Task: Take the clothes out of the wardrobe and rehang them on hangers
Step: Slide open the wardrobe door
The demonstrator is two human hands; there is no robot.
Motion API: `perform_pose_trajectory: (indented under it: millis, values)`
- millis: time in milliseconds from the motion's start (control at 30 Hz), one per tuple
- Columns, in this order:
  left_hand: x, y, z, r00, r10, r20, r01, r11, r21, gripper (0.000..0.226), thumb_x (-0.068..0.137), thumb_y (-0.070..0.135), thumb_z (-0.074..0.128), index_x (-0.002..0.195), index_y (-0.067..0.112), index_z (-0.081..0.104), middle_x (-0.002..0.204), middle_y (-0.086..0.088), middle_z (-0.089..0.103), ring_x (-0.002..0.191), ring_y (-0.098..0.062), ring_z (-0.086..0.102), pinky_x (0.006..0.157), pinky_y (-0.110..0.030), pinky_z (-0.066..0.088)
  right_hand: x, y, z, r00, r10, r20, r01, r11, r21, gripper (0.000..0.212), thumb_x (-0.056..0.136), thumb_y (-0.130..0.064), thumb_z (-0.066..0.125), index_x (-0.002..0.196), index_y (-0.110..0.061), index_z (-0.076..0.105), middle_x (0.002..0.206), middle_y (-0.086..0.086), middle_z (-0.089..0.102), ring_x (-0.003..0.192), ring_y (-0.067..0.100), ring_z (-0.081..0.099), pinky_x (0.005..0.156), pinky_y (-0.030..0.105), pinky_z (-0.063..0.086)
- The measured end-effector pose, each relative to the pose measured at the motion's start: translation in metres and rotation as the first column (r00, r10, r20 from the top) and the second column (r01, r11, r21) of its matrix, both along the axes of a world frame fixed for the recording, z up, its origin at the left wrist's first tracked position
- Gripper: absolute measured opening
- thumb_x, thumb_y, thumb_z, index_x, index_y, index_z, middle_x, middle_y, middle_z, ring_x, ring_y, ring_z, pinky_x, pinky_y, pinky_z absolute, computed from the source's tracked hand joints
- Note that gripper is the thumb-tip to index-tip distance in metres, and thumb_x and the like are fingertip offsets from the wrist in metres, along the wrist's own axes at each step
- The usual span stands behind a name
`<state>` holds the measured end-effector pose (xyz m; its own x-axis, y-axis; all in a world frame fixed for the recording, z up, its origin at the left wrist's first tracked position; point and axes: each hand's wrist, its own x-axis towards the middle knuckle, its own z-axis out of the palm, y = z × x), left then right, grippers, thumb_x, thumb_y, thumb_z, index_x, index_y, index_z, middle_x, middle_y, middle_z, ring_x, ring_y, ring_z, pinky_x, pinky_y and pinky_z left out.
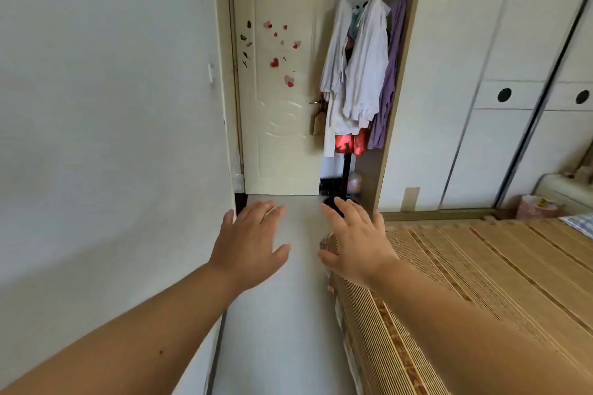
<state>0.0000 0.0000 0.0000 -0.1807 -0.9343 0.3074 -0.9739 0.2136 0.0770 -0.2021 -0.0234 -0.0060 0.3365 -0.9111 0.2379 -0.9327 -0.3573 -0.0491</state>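
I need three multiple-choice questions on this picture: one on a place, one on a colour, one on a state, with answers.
1. Where are the hanging clothes?
A. On a chair.
B. Between the cream door with heart stickers and the white sliding-door wardrobe.
C. In a drawer.

2. Which colour has the long garment nearest the wardrobe?
A. Green.
B. Black.
C. Purple.

3. How are the left hand and the right hand?
A. Both open, holding nothing.
B. Both gripping hangers.
C. One pinching a shirt.

Answers: 1 B, they fill that gap; 2 C, purple cloth hangs there; 3 A, fingers spread, empty.
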Motion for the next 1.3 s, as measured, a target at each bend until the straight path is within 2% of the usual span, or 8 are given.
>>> perform_pose_trajectory:
  millis: [300, 500, 667, 800, 1033, 1300]
  values:
    - [-0.034, -0.120, -0.077, 1.000, 0.008, -0.023, -0.004, 0.981, 0.193, 0.065, 0.092, 0.048, 0.045, 0.149, 0.030, 0.020, 0.156, 0.006, 0.022, 0.144, -0.012, 0.016, 0.117, -0.046, 0.013, -0.033, -0.125, -0.072, 0.999, 0.041, -0.034, -0.034, 0.984, 0.175, 0.081, 0.085, -0.055, 0.051, 0.149, -0.033, 0.006, 0.158, -0.003, 0.004, 0.146, 0.020, 0.004, 0.115, 0.054, 0.001]
    - [-0.061, -0.202, -0.106, 0.996, 0.017, -0.085, 0.012, 0.943, 0.332, 0.068, 0.092, 0.045, 0.048, 0.150, 0.027, 0.018, 0.154, 0.005, 0.027, 0.139, -0.015, 0.029, 0.113, -0.037, 0.028, -0.064, -0.217, -0.091, 0.998, 0.048, -0.036, -0.036, 0.955, 0.294, 0.078, 0.086, -0.054, 0.052, 0.149, -0.033, 0.010, 0.158, -0.002, 0.007, 0.145, 0.022, 0.008, 0.115, 0.053, 0.006]
    - [-0.073, -0.265, -0.111, 0.993, 0.049, -0.104, -0.004, 0.920, 0.392, 0.068, 0.093, 0.045, 0.048, 0.150, 0.027, 0.017, 0.155, 0.005, 0.027, 0.140, -0.015, 0.029, 0.113, -0.035, 0.028, -0.078, -0.287, -0.104, 0.999, 0.042, -0.030, -0.028, 0.931, 0.364, 0.072, 0.089, -0.052, 0.049, 0.148, -0.030, 0.015, 0.155, -0.004, 0.022, 0.140, 0.019, 0.028, 0.113, 0.049, 0.018]
    - [-0.075, -0.323, -0.108, 0.994, 0.023, -0.104, 0.021, 0.913, 0.407, 0.069, 0.093, 0.045, 0.047, 0.151, 0.028, 0.013, 0.151, 0.004, 0.034, 0.134, -0.017, 0.037, 0.110, -0.035, 0.032, -0.079, -0.346, -0.113, 0.999, 0.003, 0.036, -0.016, 0.928, 0.371, 0.066, 0.090, -0.048, 0.047, 0.148, -0.028, 0.021, 0.148, -0.007, 0.036, 0.132, 0.014, 0.039, 0.109, 0.041, 0.029]
    - [-0.054, -0.461, -0.114, 0.993, -0.039, -0.114, 0.082, 0.913, 0.400, 0.060, 0.094, 0.044, 0.046, 0.148, 0.029, 0.024, 0.152, 0.009, 0.031, 0.138, -0.012, 0.030, 0.114, -0.033, 0.026, -0.060, -0.473, -0.118, 0.999, -0.011, 0.052, -0.010, 0.919, 0.395, 0.058, 0.089, -0.046, 0.050, 0.142, -0.030, 0.034, 0.144, -0.007, 0.041, 0.128, 0.015, 0.044, 0.108, 0.041, 0.035]
    - [-0.008, -0.637, -0.097, 0.989, -0.095, -0.113, 0.132, 0.908, 0.398, 0.059, 0.095, 0.044, 0.044, 0.149, 0.031, 0.022, 0.151, 0.009, 0.031, 0.138, -0.012, 0.031, 0.113, -0.032, 0.024, -0.031, -0.630, -0.110, 0.990, -0.103, 0.094, 0.057, 0.915, 0.400, 0.055, 0.090, -0.045, 0.050, 0.141, -0.033, 0.035, 0.146, -0.010, 0.038, 0.130, 0.011, 0.042, 0.112, 0.039, 0.030]
